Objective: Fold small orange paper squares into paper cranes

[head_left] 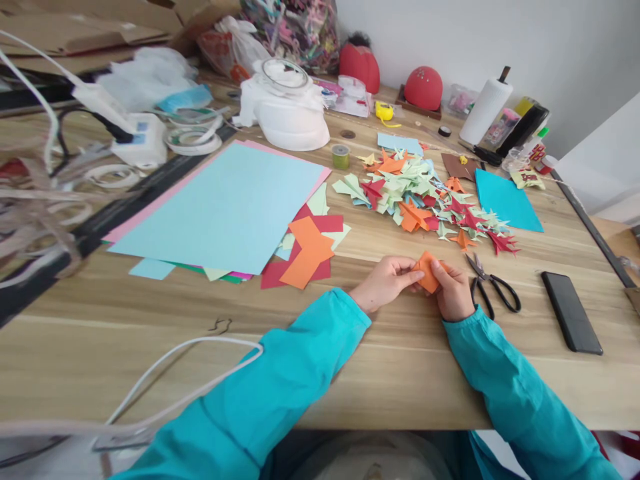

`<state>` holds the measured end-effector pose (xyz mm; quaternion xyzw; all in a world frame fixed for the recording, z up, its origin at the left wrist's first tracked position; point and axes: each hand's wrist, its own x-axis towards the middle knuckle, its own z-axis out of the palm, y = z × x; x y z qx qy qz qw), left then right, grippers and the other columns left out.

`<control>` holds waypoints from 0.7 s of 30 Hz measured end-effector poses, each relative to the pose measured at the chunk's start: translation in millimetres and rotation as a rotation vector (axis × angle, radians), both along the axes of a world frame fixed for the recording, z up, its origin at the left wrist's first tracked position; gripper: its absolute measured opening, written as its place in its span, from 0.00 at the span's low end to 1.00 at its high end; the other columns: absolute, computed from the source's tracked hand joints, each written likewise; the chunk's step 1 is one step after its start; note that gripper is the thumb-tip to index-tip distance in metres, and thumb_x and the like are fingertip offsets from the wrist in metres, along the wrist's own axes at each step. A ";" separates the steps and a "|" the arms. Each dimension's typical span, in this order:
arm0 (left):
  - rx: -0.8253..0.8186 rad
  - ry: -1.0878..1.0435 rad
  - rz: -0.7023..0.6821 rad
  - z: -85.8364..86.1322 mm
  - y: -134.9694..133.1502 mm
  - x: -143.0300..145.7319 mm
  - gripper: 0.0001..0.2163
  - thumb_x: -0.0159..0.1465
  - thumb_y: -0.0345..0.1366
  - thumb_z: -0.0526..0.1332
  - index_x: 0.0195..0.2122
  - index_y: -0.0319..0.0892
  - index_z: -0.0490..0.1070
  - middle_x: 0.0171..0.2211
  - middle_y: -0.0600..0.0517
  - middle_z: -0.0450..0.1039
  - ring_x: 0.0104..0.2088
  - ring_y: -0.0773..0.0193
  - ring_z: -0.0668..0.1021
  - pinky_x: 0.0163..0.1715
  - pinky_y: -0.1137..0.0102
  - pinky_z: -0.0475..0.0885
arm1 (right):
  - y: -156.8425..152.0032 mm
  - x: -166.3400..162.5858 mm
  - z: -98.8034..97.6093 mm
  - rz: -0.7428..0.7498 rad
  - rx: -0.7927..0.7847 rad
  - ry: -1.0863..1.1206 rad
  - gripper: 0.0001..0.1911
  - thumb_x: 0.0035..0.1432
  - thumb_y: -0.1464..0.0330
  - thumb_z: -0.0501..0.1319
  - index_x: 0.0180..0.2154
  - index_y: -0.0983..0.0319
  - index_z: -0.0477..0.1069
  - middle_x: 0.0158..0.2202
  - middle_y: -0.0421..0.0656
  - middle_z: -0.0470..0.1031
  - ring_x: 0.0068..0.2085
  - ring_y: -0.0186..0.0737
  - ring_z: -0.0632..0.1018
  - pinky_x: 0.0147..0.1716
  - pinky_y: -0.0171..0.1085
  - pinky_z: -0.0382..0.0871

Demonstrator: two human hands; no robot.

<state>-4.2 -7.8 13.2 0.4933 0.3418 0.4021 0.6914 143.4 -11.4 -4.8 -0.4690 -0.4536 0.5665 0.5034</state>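
A small folded piece of orange paper [428, 273] is pinched between my two hands just above the table. My left hand [387, 281] grips its left side with thumb and fingertips. On the right side, my right hand [453, 290] presses it between thumb and fingers. Beyond them lies a pile of folded paper figures [407, 180] in pale green, orange, red and blue. Loose orange paper pieces [307, 252] rest left of my hands, over red and pale green ones. Black-handled scissors [493, 285] lie partly behind my right wrist.
Large light-blue sheets [225, 200] are stacked at left. A black phone [571, 312] lies at right. A green thread spool [341, 157], yellow tape measure [385, 112] and red pincushion [423, 88] stand farther back. A white cable [200, 340] loops near my left sleeve.
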 end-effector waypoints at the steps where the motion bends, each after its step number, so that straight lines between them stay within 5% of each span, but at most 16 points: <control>1: 0.007 -0.003 -0.011 -0.1 0.0 0.1 0.09 0.54 0.38 0.63 0.26 0.35 0.72 0.24 0.52 0.71 0.26 0.70 0.71 0.30 0.72 0.66 | -0.2 -0.6 2.1 0.013 -0.015 0.023 0.17 0.50 0.56 0.63 0.22 0.63 0.71 0.17 0.39 0.70 0.18 0.31 0.67 0.14 0.31 0.58; 13: -0.016 -0.021 -0.010 1.3 -0.4 0.1 0.09 0.53 0.37 0.64 0.29 0.35 0.72 0.26 0.51 0.72 0.27 0.69 0.73 0.30 0.72 0.67 | -0.2 -3.0 0.8 -0.031 -0.019 0.103 0.15 0.50 0.57 0.63 0.23 0.63 0.71 0.17 0.38 0.70 0.17 0.30 0.67 0.15 0.31 0.58; 21: -0.018 -0.055 0.228 -0.6 0.0 2.5 0.07 0.50 0.35 0.65 0.26 0.36 0.71 0.21 0.55 0.69 0.22 0.71 0.70 0.25 0.74 0.66 | 0.8 0.9 -2.8 -0.054 -0.002 -0.005 0.14 0.48 0.58 0.65 0.23 0.62 0.73 0.17 0.37 0.69 0.17 0.30 0.66 0.15 0.31 0.60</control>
